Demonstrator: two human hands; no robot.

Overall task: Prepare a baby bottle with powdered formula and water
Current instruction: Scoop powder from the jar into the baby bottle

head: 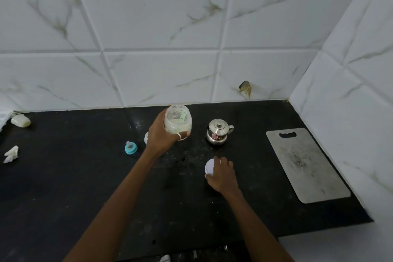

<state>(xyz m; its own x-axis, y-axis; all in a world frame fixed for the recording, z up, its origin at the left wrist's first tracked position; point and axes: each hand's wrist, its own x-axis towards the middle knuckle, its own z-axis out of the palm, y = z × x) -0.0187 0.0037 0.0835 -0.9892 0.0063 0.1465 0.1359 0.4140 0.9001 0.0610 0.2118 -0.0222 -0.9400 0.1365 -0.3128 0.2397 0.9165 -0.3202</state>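
Left hand (162, 132) wrapped around open formula jar (178, 121), label unreadable; right hand (223, 174) pinching white lid (209, 167) on counter (85, 176); sticker on steel pot (218, 134) illegible.

No words or numbers clear enough to read anywhere. A green label inside the clear jar (178, 121), too blurry to make out. A small red and yellow sticker on the shiny steel pot (218, 134), too tiny to read. Nothing written on the white lid (209, 167) or the grey cutting board (306, 164).
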